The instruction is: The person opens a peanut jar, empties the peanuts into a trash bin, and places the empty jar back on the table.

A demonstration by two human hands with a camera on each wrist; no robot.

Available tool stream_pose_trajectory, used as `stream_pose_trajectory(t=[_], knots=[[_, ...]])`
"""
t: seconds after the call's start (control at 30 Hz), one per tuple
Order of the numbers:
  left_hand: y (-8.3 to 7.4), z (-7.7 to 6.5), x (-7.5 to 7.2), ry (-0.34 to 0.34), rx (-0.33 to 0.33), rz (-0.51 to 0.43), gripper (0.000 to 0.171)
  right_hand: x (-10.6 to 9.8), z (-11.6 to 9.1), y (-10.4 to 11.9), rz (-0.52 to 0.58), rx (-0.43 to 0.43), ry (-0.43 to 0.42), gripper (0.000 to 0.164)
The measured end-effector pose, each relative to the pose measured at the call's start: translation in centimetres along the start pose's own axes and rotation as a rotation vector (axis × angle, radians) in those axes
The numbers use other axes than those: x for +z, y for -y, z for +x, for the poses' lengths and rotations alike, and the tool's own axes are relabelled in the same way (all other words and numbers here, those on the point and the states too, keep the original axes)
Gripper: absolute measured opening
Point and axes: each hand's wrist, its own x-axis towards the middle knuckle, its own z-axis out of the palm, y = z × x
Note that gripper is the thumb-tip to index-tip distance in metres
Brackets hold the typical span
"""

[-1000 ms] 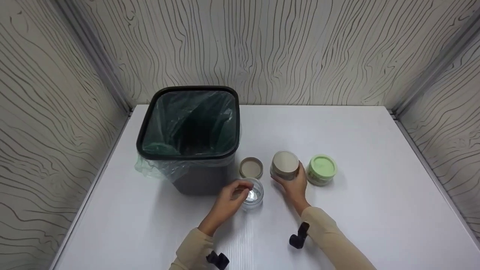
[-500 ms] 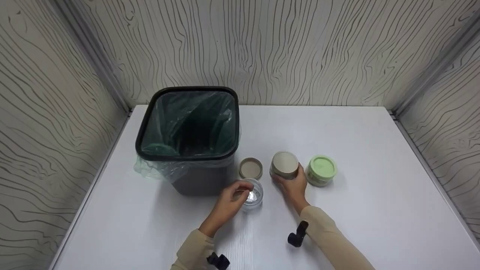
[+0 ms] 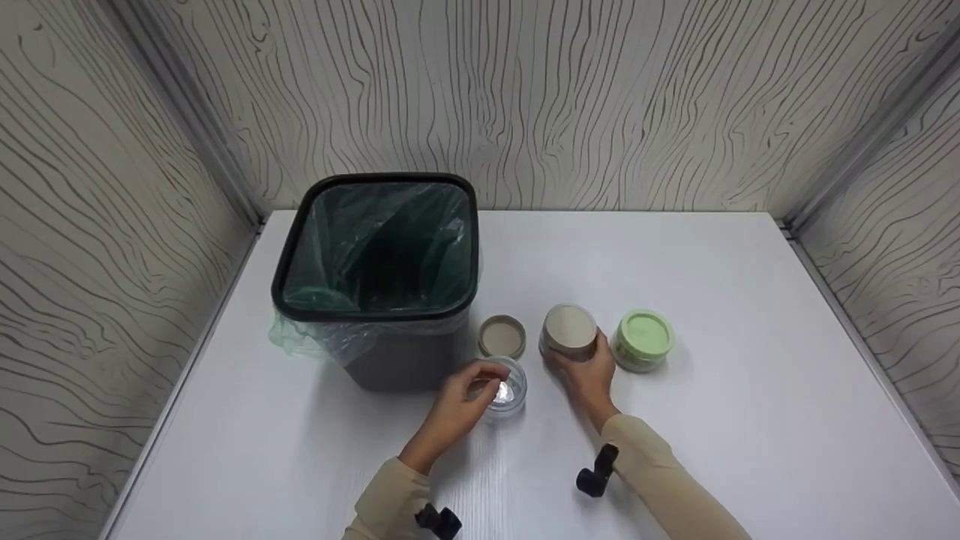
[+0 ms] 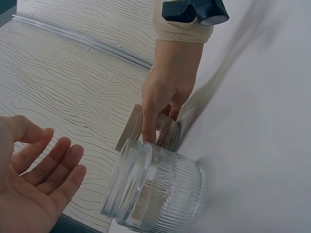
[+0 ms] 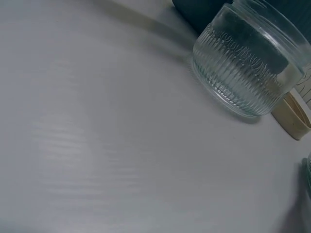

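Note:
An open glass jar [image 3: 514,396] with ribbed walls stands upright on the white table. Beside it my left hand [image 3: 459,401] hovers near the rim; in the left wrist view its fingers [image 4: 68,179] are loosely bent, hold nothing and stay apart from the glass. My right hand [image 3: 589,375] grips a second glass jar [image 3: 570,330] that wears a beige lid, thumb on one side and fingers on the other. A loose beige lid [image 3: 502,336] lies behind the open jar. The right wrist view shows the open jar [image 5: 243,65] but not the right hand.
Left of the jars stands a tall dark bin [image 3: 409,356] with a black rim and a thin green bag liner [image 3: 322,337]. A jar with a light green lid [image 3: 645,341] is just right of the right hand. Wood-patterned panels [image 3: 525,105] surround the table.

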Motion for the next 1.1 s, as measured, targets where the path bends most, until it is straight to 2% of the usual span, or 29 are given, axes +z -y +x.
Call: stream_pose_trajectory(t=[0.33,0.57,0.87,1.1], knots=[[0.2,-0.1,0.0,-0.016,0.029,0.011,0.019,-0.5,-0.4,0.2,0.011,-0.038,0.021,0.090],[0.2,-0.1,0.0,0.009,-0.004,0.000,0.021,-1.0,-0.6,0.5,0.046,-0.068,0.022,0.088],[0.0,0.2,0.1,0.012,-0.001,0.006,0.021,-1.5,-1.0,0.8,0.051,-0.080,0.030,0.088],[-0.1,0.4,0.1,0.022,-0.004,0.004,0.021,-2.1,-1.2,1.3,0.062,-0.048,0.079,0.089]])
